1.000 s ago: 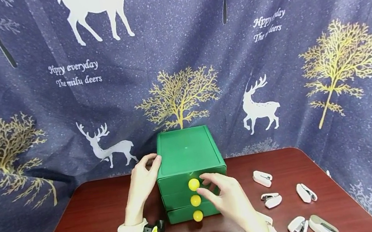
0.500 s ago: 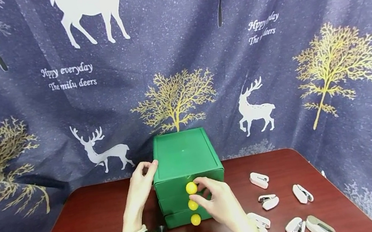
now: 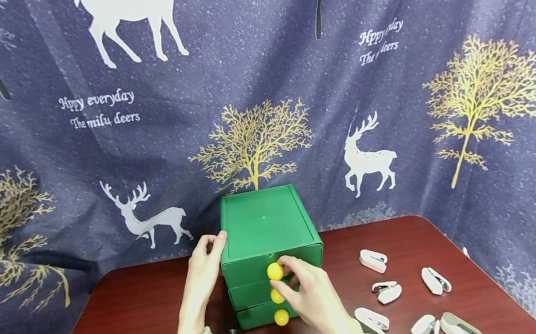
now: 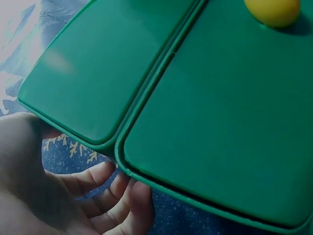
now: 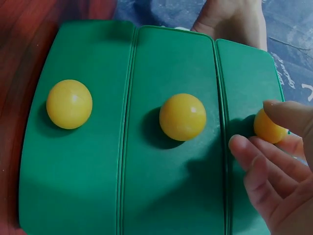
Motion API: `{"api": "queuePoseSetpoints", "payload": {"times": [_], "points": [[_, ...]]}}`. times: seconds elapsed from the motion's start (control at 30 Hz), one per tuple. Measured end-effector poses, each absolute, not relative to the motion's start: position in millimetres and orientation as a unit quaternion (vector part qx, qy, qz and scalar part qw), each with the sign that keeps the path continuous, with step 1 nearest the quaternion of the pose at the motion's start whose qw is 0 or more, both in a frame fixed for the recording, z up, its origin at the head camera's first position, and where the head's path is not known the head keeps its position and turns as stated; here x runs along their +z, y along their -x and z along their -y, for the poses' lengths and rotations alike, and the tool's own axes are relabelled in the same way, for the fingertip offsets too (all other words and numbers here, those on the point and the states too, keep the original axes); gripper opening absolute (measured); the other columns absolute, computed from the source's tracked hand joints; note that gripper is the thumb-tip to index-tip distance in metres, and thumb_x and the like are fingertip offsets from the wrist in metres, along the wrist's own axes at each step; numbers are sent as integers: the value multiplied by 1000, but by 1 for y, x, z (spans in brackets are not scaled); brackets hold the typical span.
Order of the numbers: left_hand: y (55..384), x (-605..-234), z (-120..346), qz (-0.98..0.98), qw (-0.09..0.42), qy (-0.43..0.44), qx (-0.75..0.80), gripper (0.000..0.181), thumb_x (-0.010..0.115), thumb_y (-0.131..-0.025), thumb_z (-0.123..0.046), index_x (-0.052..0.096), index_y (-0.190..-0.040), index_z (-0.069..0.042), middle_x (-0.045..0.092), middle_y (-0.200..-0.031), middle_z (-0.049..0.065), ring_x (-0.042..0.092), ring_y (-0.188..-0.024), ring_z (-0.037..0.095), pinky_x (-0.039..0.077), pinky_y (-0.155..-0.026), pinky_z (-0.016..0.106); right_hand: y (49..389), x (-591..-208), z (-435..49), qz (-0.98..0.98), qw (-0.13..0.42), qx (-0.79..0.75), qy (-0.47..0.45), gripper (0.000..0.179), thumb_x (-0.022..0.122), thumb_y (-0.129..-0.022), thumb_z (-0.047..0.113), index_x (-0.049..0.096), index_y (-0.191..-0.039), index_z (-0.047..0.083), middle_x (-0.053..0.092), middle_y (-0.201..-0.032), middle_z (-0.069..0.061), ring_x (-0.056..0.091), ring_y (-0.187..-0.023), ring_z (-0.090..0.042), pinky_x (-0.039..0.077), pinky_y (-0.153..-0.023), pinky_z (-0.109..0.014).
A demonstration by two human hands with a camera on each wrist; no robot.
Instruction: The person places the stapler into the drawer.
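Note:
A green drawer cabinet point(image 3: 263, 222) stands at the back middle of the table, its drawers stacked three high, all pushed in. Each front carries a round yellow knob. My right hand point(image 3: 315, 298) pinches the top knob point(image 5: 268, 128) between thumb and fingers, the other fingers spread loosely before the drawer front. Below it are the middle knob point(image 5: 183, 117) and the bottom knob point(image 5: 69, 105), untouched. At the cabinet's left side is my left hand point(image 3: 205, 268), thumb at the upper edge and fingertips against the side wall point(image 4: 105, 152), loosely bent.
Several small white staplers lie on the right of the dark red table point(image 3: 140, 319), among them one stapler point(image 3: 373, 261) at the back and another point(image 3: 373, 323) near my right wrist. A grey-and-white stapler point(image 3: 460, 329) lies at the front right. Behind hangs a blue cloth point(image 3: 253, 65) with deer.
My right hand has moved left onto the top knob, its thumb and fingers closing around it. My left hand keeps its place at the cabinet's side. The head view has shifted slightly.

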State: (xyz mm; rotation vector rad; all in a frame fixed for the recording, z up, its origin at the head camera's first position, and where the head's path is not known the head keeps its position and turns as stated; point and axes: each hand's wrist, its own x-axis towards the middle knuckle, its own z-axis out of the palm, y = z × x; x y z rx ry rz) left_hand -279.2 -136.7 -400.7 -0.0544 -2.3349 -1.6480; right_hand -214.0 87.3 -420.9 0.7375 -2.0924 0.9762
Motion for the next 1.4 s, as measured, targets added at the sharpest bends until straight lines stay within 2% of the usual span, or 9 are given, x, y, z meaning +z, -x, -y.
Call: {"api": "queuePoseSetpoints", "payload": {"times": [0.3, 0.73, 0.9, 1.17, 1.4], "points": [[281, -400, 137, 812, 150, 22, -563, 50, 51, -96, -57, 59, -105, -9, 54, -90, 7, 50, -80, 22, 39, -74, 35, 214, -421, -86, 797, 381, 362, -297, 36, 83, -77, 6, 64, -107, 8, 62, -85, 3, 60, -68, -7, 50, -61, -18], [281, -403, 136, 811, 146, 17, -566, 49, 52, -96, -58, 59, -105, -10, 54, -89, 7, 49, -84, 23, 37, -76, 36, 196, -423, -92, 803, 371, 342, -318, 35, 82, -78, 10, 63, -108, 10, 62, -85, 6, 61, -66, -6, 44, -59, -11], [278, -401, 136, 813, 143, 15, -564, 49, 51, -96, -59, 59, -105, -11, 54, -85, 7, 51, -77, 22, 39, -73, 35, 189, -423, -93, 806, 379, 323, -321, 30, 79, -82, 15, 62, -107, 14, 61, -83, 8, 59, -69, -2, 43, -59, -10], [278, -400, 134, 816, 151, 18, -558, 48, 51, -96, -57, 60, -105, -11, 55, -82, 6, 52, -70, 20, 42, -69, 34, 183, -423, -96, 790, 393, 319, -347, 26, 74, -89, 21, 61, -110, 12, 61, -81, 5, 60, -69, -4, 41, -59, -8], [278, -401, 135, 817, 153, 19, -555, 47, 51, -97, -56, 60, -105, -10, 55, -82, 5, 52, -70, 20, 42, -69, 34, 177, -422, -95, 794, 391, 309, -349, 31, 78, -84, 16, 61, -110, 12, 61, -82, 7, 60, -70, -4, 45, -63, -11]]}}
